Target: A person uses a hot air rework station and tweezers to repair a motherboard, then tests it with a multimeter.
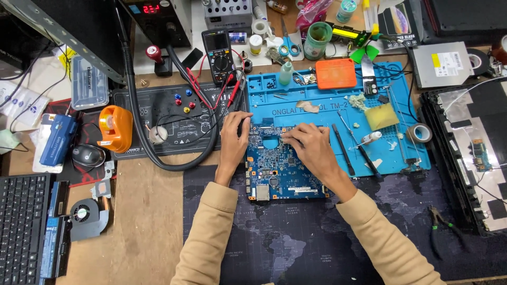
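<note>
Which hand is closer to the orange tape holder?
Left. The left hand rests at the circuit board's left edge, nearer the orange tape holder; the right hand lies farther right.

Your wooden bench (142, 221) carries a blue silicone work mat (327, 111), a dark map-print mat (296, 248), a black test pad (174, 124), a keyboard (21, 227) and a cooling fan (84, 214).

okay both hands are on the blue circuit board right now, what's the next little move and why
Probably steady the circuit board with the left hand, which already grips its upper left edge, while the right hand works, since its fingertips press near the top edge. What they pinch is hidden.
</note>
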